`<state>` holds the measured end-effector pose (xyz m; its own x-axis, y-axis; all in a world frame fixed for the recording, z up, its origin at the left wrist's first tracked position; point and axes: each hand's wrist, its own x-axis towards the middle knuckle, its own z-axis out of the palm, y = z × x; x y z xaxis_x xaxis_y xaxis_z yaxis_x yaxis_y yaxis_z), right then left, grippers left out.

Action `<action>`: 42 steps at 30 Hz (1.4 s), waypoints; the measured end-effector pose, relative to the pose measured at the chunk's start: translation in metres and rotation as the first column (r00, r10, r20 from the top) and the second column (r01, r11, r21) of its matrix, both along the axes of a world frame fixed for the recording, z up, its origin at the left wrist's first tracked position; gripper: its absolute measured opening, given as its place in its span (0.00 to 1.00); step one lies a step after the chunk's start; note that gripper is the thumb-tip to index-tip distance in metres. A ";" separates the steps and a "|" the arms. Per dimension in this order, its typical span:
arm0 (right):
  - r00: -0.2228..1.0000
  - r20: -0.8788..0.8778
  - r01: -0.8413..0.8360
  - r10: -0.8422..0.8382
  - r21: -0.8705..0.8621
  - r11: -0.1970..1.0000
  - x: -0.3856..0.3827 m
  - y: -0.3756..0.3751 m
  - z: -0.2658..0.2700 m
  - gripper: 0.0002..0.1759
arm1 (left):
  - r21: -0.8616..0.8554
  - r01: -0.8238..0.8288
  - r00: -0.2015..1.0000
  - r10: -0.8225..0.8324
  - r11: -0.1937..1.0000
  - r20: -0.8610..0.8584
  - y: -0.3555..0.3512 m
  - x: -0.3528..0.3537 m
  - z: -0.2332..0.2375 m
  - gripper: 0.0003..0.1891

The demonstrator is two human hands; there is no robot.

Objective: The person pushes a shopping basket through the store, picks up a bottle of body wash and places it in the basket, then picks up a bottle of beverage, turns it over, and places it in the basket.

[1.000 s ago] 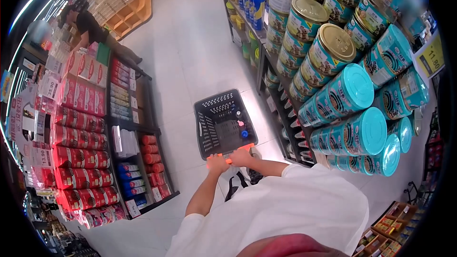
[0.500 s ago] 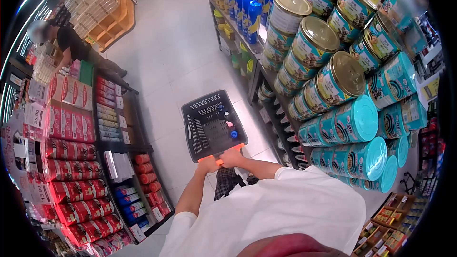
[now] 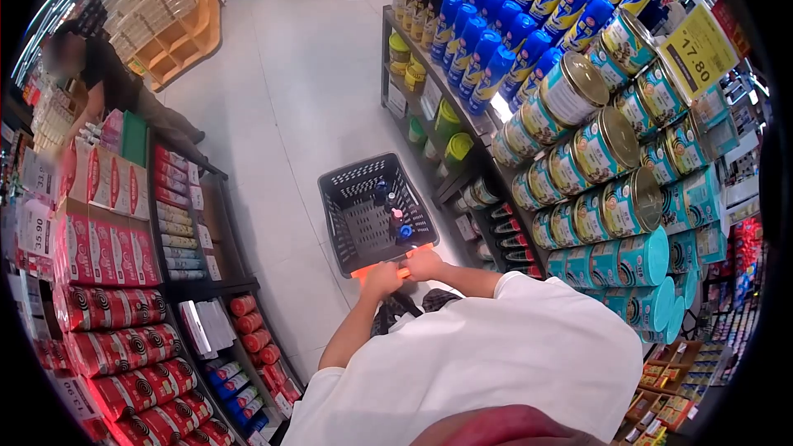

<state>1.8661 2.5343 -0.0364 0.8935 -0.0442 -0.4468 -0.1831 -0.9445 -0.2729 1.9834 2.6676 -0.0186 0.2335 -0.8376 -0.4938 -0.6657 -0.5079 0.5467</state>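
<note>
Both hands were clenched around the orange handle [image 3: 413, 250] of the black basket [image 3: 340, 219], which was held just above the frame's centre. The left hand [image 3: 382, 278] and the right hand [image 3: 425, 264] were set side by side on it. Only a few small bottles [image 3: 398, 221], capped in pink and blue, were seen inside, gathered toward the right wall. Most of the perforated plastic bottom was left bare, so little was judged to have been collected. At the right of the frame, round metal tins [image 3: 607, 144] with gold lids were stacked on their sides above teal-lidded ones [image 3: 652, 256]. Slim blue spray cans [image 3: 496, 33] were ranked at upper centre. Red cartons and rolls [image 3: 107, 306] were shelved at lower left, and pale glossy floor tiles [image 3: 289, 99] were seen between.
</note>
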 end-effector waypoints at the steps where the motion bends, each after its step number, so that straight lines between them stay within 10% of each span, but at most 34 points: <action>1: 0.999 0.034 0.013 -0.012 -0.018 1.000 0.007 -0.004 0.003 0.17 | -0.002 -0.011 1.000 0.011 1.000 -0.006 -0.006 0.007 -0.004 0.17; 42: 0.957 0.269 0.125 -0.111 -0.034 0.992 0.382 -0.269 -0.003 0.15 | 0.014 0.001 0.986 -0.003 1.000 0.167 -0.278 0.386 -0.013 0.18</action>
<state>2.2486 2.2654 -0.0394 0.9669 -0.1725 -0.1878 -0.2210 -0.9343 -0.2796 2.3699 2.3891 -0.0320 0.3121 -0.8313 -0.4599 -0.7481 -0.5134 0.4204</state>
